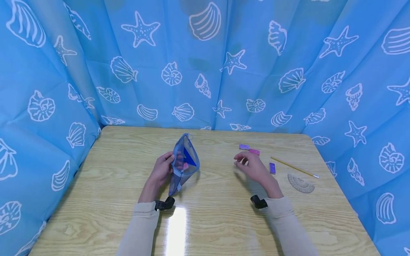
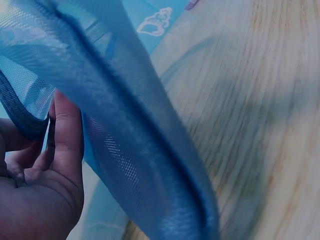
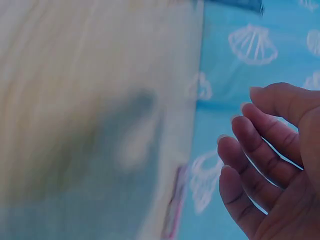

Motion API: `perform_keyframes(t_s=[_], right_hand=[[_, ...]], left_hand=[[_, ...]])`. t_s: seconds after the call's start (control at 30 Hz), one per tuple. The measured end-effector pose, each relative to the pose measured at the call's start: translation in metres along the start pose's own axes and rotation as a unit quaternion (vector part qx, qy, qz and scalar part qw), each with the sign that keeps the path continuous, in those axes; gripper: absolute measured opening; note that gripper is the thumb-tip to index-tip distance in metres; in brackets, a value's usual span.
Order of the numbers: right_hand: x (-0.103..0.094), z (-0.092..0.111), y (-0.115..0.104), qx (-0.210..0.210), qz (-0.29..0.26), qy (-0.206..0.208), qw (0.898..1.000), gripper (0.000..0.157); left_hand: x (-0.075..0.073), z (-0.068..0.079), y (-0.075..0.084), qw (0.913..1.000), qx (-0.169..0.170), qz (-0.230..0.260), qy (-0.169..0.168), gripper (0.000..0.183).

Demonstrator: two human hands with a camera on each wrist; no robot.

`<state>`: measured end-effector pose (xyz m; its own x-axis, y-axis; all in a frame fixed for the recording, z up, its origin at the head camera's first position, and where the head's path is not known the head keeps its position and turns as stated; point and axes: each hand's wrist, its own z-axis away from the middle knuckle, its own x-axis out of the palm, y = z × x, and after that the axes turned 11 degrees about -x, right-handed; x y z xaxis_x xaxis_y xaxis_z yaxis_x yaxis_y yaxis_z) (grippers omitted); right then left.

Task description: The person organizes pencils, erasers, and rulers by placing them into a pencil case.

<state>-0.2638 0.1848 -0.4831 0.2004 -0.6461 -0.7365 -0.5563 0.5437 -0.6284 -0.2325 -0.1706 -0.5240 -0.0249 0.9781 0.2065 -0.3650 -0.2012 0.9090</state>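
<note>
My left hand (image 1: 161,168) pinches the edge of a blue mesh zip pouch (image 1: 184,176), thumb on one side of the mesh. The mouth of the pouch gapes, with a dark blue triangular piece (image 1: 189,158) and a small pink piece (image 1: 185,166) inside. Close up in the left wrist view, the mesh (image 2: 150,165) hangs beside the fingers. My right hand (image 1: 254,169) is held over the table with nothing in it, fingers loosely bent. Just beyond it lie a small purple block (image 1: 244,147) and a pink block (image 1: 254,152); another purple block (image 1: 272,168) sits to its right.
To the right, a yellow pencil (image 1: 292,166) with a white eraser end lies slanted on the wooden table (image 1: 105,213). Nearer than the pencil is a clear protractor (image 1: 301,184). A blue curtain (image 1: 192,46) with white shells surrounds the table's back and sides.
</note>
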Motion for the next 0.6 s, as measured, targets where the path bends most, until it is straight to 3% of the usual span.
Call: perform_keyframes(t_s=[0.17, 0.47, 0.6], right_hand=[[-0.014, 0.026, 0.027, 0.038, 0.005, 0.041, 0.998, 0.019], [-0.038, 0.06, 0.059, 0.103, 0.05, 0.104, 0.988, 0.023], [-0.045, 0.067, 0.066, 0.127, 0.065, 0.113, 0.983, 0.024]], left_hand=[[-0.001, 0.001, 0.001, 0.9997, -0.001, -0.012, 0.022, 0.036], [-0.002, 0.002, -0.001, 0.9999, -0.001, -0.013, 0.007, 0.036], [-0.004, 0.002, -0.003, 0.9999, 0.001, -0.013, 0.004, 0.036]])
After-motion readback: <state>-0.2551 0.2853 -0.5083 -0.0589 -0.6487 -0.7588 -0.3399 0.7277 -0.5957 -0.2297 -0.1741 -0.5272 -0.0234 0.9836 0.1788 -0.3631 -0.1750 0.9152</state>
